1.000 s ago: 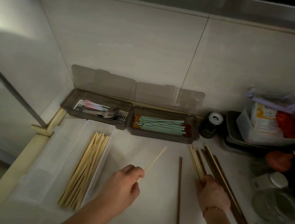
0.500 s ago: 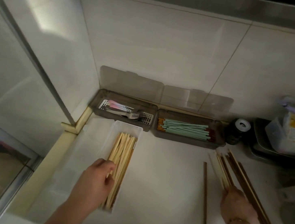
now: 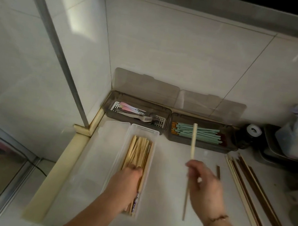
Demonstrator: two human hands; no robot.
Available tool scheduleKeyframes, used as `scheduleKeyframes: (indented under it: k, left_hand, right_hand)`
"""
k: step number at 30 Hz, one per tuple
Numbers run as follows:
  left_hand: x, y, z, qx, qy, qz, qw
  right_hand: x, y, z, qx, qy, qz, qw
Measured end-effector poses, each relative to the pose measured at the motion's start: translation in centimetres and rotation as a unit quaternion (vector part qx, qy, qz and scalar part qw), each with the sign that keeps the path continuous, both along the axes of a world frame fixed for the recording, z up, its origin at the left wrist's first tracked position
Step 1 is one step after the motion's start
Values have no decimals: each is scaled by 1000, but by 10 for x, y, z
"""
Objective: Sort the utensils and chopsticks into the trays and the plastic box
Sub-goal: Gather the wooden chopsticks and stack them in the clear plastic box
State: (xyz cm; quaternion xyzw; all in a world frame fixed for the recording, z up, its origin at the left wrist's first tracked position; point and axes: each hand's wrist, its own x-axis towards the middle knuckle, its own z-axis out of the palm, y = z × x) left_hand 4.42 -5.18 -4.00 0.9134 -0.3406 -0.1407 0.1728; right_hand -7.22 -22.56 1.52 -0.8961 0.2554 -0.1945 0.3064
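While right hand pinches a pale chopstick, left hand rests curled on bamboo chopsticks in clear box

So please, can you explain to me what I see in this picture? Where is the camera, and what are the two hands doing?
No machine: a person wears the camera on the head, looking down at a kitchen counter. The left hand rests on pale chopsticks in the clear plastic box. The right hand has one pale chopstick in its grip. Behind stand two grey trays: one with forks, one with green chopsticks. Unsorted pale and dark chopsticks lie at the right.
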Motion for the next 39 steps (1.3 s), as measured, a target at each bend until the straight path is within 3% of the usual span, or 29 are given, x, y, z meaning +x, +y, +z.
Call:
scheduleKeyframes:
  k: [5,10,16,20,23,27,29,31,33,35,37,39]
  left_hand:
    - [1,24,11,-63,-56,-26,996]
    - [4,58,7,-150,-109,-30,982]
    - [-7,66,-12,-208,-3,72,976]
    - [-8,64,-13,-211,28,107,971]
    - [-7,65,-14,-226,29,115,967]
    - [-13,64,-17,-239,33,104,965]
    - [-20,62,-17,-249,40,97,963]
    - [-28,57,-18,-260,43,99,960]
    - [-34,52,-18,-267,51,109,956]
    - [-38,47,-18,-275,64,125,951]
    - [-41,43,-19,-285,78,134,946]
    - [-45,39,-18,-286,84,134,945]
  right_hand:
    - [45,60,-15,-76,-5,126,989]
    - [74,71,-37,-203,128,159,958]
    - [87,74,-45,-277,347,226,867]
    - [92,82,-45,-301,424,234,821]
    - [88,80,-48,-292,395,232,840]
    - [55,60,-54,-180,188,232,937]
    - [25,34,-59,-156,50,167,972]
    - [-7,-8,-67,-166,14,33,985]
    - [-40,-55,-71,-123,106,-126,979]
    - [-69,-96,-79,-74,243,-236,938]
    - [-89,-120,-87,-47,327,-265,906]
    - [-97,-128,-94,-29,335,-283,898]
